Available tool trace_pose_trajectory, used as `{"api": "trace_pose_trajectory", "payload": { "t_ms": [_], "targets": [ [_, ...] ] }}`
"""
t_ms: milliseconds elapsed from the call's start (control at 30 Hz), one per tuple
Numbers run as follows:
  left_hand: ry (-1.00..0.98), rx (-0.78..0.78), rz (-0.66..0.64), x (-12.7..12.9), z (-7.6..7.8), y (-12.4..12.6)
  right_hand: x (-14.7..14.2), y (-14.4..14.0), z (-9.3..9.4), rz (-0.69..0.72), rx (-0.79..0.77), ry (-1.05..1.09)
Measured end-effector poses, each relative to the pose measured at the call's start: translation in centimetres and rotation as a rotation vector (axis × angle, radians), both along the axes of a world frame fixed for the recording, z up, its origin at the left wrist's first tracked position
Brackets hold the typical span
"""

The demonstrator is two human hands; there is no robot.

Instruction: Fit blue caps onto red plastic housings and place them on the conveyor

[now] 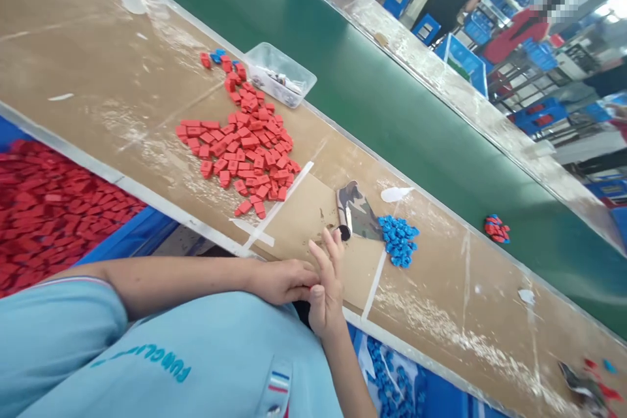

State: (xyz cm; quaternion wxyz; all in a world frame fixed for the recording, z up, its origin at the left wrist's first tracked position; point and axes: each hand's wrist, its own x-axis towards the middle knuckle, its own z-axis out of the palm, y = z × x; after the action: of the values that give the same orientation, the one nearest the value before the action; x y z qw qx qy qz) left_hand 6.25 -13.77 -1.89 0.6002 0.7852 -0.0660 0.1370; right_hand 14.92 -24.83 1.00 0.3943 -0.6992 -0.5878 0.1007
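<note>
My left hand (288,281) comes in from the left with its fingers closed. A sliver of a small red plastic piece (311,287) shows at its fingertips; most of that piece is hidden. Touching those fingertips is my right hand (327,284), its fingers stretched out and apart and its thumb beside the red sliver. Just beyond my right fingertips, a camouflage cloth (365,212) lies on the cardboard-covered bench (304,225), with a small white and black tool (347,225) on it. To its right sits a pile of blue plastic pieces (399,241).
Red pieces (249,150) are heaped at left on the bench, near a clear plastic tub (281,75). A green conveyor belt (362,78) runs behind, carrying a small red-and-blue cluster (497,228). A bin of red pieces (53,209) stands below left. Other people work across the belt.
</note>
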Motion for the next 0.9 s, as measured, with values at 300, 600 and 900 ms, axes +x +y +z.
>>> {"api": "trace_pose_trajectory", "payload": {
  "t_ms": [300, 600, 900],
  "targets": [
    [0.124, 0.359, 0.1, 4.0, 3.9, 6.8, 7.9, -3.7, -1.2, -0.602, 0.085, 0.007],
    [0.423, 0.618, 0.543, 12.2, 3.5, 14.9, 13.9, -7.3, -5.4, -0.886, 0.024, -0.227],
    [0.425, 0.93, 0.392, 3.7, 5.8, 15.0, 13.9, -7.3, -6.6, -0.967, -0.035, -0.312]
  ]
}}
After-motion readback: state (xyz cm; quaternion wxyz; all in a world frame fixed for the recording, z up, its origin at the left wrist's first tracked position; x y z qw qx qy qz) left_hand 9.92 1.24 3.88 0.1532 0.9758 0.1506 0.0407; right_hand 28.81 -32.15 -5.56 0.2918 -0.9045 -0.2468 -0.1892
